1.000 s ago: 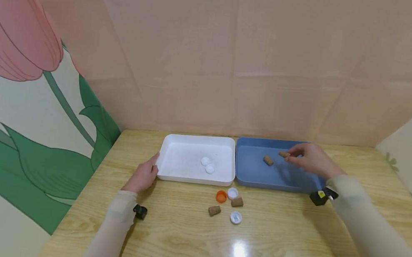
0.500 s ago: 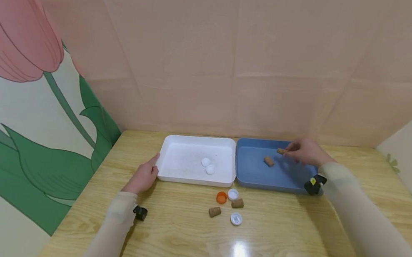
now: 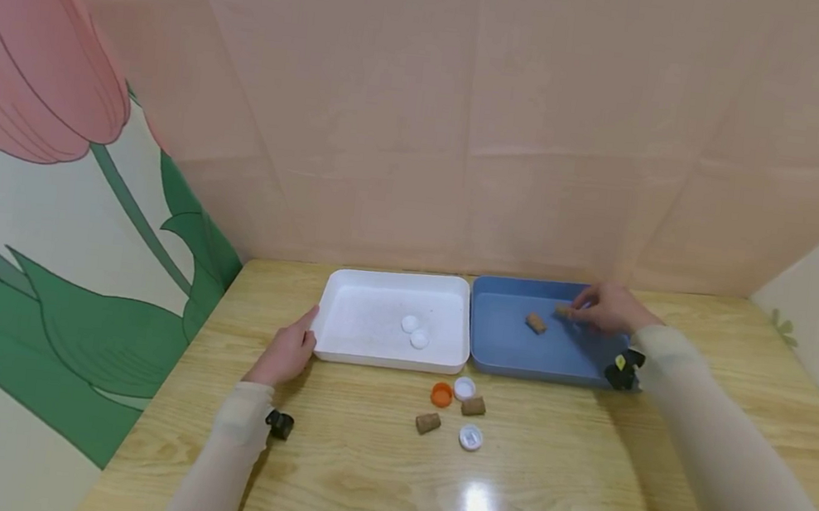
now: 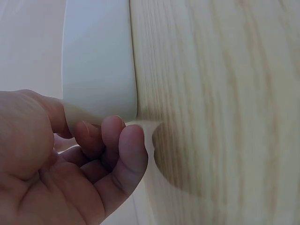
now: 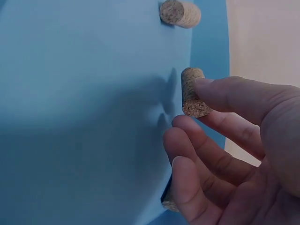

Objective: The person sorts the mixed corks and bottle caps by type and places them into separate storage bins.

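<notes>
My right hand (image 3: 608,307) is over the blue tray (image 3: 511,359), pinching a cork (image 5: 191,89) between thumb and index finger, low near the tray floor. Whether that cork touches the floor, I cannot tell. A second cork (image 3: 536,323) lies in the tray to its left. In the right wrist view, part of another cork (image 5: 169,201) shows behind the lower fingers. At the left end of the white tray (image 3: 376,361), my left hand (image 3: 287,352) grips the front corner, its fingers (image 4: 131,145) curled against the outer wall.
Two white caps (image 3: 410,323) lie inside the white tray. On the wooden table (image 3: 356,475) before the trays are an orange cap (image 3: 442,394), white caps (image 3: 470,438) and two corks (image 3: 428,422). A draped cloth (image 3: 419,165) hangs behind the trays.
My right hand has moved slightly left, then lowered the pinched cork toward the blue tray's floor. The left hand stays at the white tray's corner.
</notes>
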Demonstrator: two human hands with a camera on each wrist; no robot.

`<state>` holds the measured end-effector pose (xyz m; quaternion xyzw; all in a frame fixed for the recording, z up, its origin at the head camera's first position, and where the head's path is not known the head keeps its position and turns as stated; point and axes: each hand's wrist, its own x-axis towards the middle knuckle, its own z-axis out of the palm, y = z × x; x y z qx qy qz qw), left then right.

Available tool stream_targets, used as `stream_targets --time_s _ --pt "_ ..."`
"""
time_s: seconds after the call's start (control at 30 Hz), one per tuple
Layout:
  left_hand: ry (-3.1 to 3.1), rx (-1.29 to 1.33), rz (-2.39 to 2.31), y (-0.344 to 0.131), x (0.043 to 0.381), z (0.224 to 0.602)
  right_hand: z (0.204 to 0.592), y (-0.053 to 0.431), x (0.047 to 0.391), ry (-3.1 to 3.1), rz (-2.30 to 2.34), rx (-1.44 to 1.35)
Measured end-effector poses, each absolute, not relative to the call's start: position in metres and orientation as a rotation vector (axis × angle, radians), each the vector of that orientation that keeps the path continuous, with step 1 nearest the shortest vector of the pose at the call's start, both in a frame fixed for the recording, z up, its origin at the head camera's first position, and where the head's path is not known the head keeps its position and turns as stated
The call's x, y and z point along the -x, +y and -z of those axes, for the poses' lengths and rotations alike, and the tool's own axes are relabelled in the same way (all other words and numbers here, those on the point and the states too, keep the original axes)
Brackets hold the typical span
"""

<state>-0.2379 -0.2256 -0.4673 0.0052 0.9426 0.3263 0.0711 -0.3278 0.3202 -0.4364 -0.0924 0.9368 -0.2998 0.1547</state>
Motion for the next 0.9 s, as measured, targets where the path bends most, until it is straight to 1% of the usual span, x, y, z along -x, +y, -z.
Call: stream_targets --time_s 0.5,0.9 --pt "2.822 0.008 -0.99 -0.226 0.239 0.468 0.444 0.325 0.328 2.676 0.833 0.228" --pt "2.835 -0.015 -0.987 -0.226 0.24 0.468 0.437 0.332 0.322 2.677 0.864 0.272"
